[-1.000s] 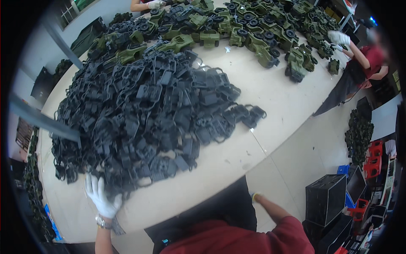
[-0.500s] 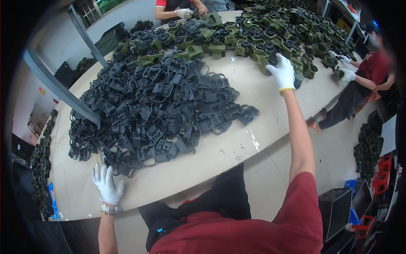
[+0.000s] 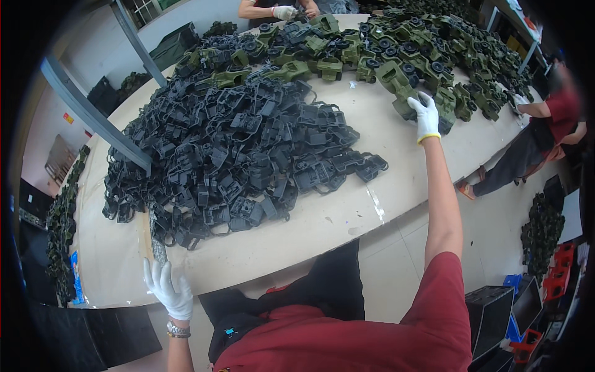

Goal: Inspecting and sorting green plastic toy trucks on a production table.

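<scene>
My right hand (image 3: pixel 426 116), in a white glove, reaches over the far right of the table. Its fingers are closed on the near end of a green toy jeep (image 3: pixel 403 93) at the edge of the green pile (image 3: pixel 427 62); part of the grip is hidden. My left hand (image 3: pixel 168 290), also gloved and with a watch at the wrist, hovers by the table's near edge. Its fingers are spread and hold nothing. Between the hands lies a big heap of dark grey plastic toy frames (image 3: pixel 229 149), nearest to my left hand at its lower end.
A metal post (image 3: pixel 96 115) rises through the table (image 3: pixel 322 229) on the left. Co-workers stand at the far side (image 3: pixel 285 12) and at the right (image 3: pixel 555 111). Black crates (image 3: pixel 489 313) and red stools (image 3: pixel 559 273) are on the floor at right.
My right hand has gone from open above the green pile to closed on a toy jeep. My left hand has drawn back from the grey heap toward the table's edge.
</scene>
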